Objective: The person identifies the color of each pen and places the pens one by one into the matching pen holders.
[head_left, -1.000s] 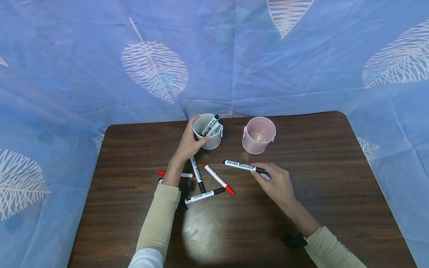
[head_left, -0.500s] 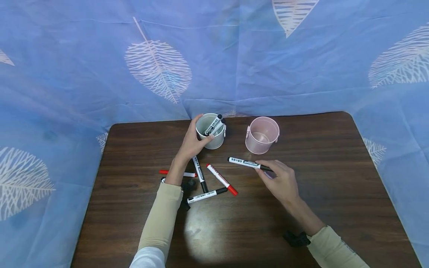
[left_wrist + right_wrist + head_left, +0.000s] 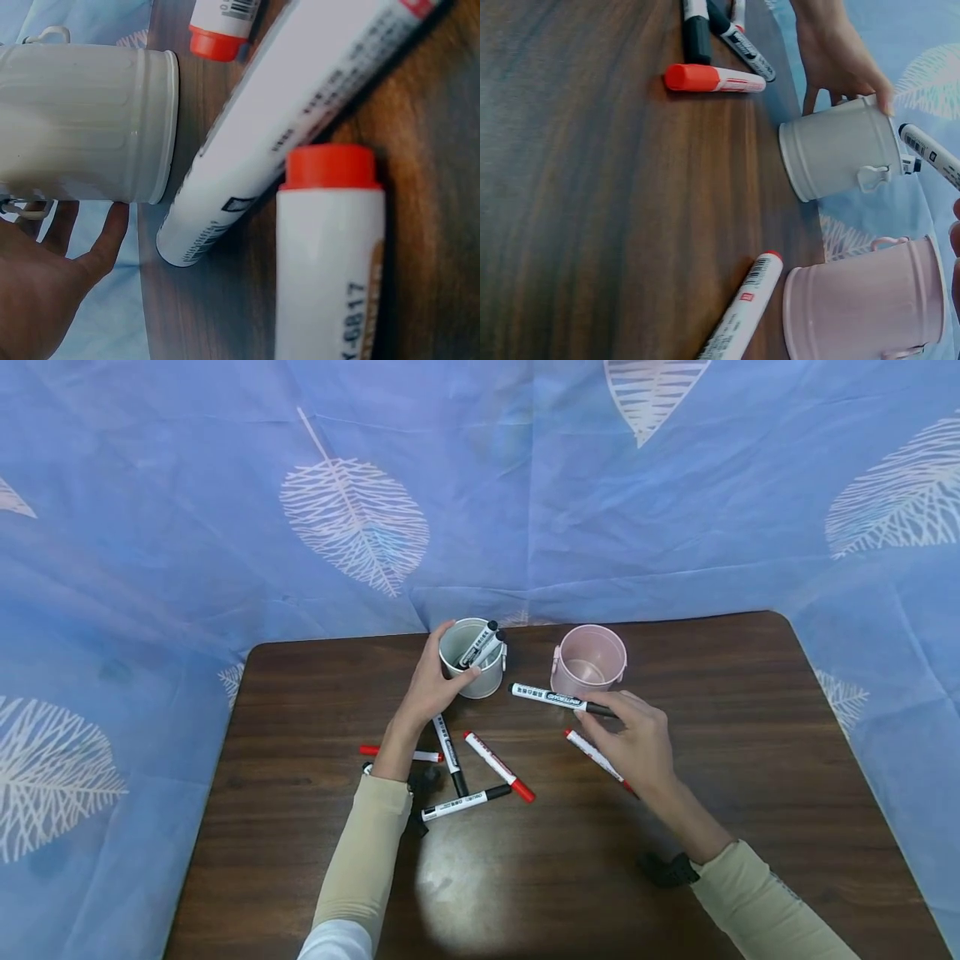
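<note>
My left hand (image 3: 429, 693) grips the pale grey-green bucket (image 3: 487, 683), thumb at the near rim and fingers round its left side. Two black-capped markers (image 3: 477, 647) lean inside that bucket. In the left wrist view the fingers touch the bucket's wall (image 3: 82, 120). Pinched between thumb and fingers of my right hand (image 3: 637, 739) is a black whiteboard marker (image 3: 546, 696), held above the table with its far end pointing left towards the grey-green bucket. The right wrist view shows this marker's end (image 3: 930, 154) near the bucket's rim. Under the right hand lies a red marker (image 3: 595, 753).
A pink bucket (image 3: 588, 652) stands to the right of the grey-green one, near the table's back edge. Several red and black markers lie between the arms, among them a red one (image 3: 495, 764) and a black one (image 3: 461, 803). A blue leaf-print cloth (image 3: 480, 527) hangs behind the dark wooden table (image 3: 750, 735).
My right hand has lifted the black marker up and away from the table, so the red marker beneath shows. The left hand keeps its hold on the grey-green bucket.
</note>
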The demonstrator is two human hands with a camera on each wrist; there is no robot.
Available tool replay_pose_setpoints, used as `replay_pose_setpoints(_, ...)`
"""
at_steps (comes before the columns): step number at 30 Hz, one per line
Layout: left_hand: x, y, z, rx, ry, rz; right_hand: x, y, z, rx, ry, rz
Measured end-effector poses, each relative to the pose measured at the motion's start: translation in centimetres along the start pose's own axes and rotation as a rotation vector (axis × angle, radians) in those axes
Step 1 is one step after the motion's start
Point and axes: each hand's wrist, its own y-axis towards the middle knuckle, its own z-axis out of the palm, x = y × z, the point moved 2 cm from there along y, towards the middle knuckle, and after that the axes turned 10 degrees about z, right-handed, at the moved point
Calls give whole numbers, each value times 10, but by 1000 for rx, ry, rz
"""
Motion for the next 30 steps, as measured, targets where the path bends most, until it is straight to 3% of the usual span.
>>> replay_pose_setpoints(11, -1, -2, 0, -26, 9, 8, 0, 6, 4, 3, 55, 28)
replay_pose_setpoints(20, -1, 0, 3, 2, 0, 11, -2, 12, 3, -24, 30, 22)
replay_pose_setpoints(30, -2, 1, 2, -18, 1, 24, -3, 22, 5, -1, 14, 25)
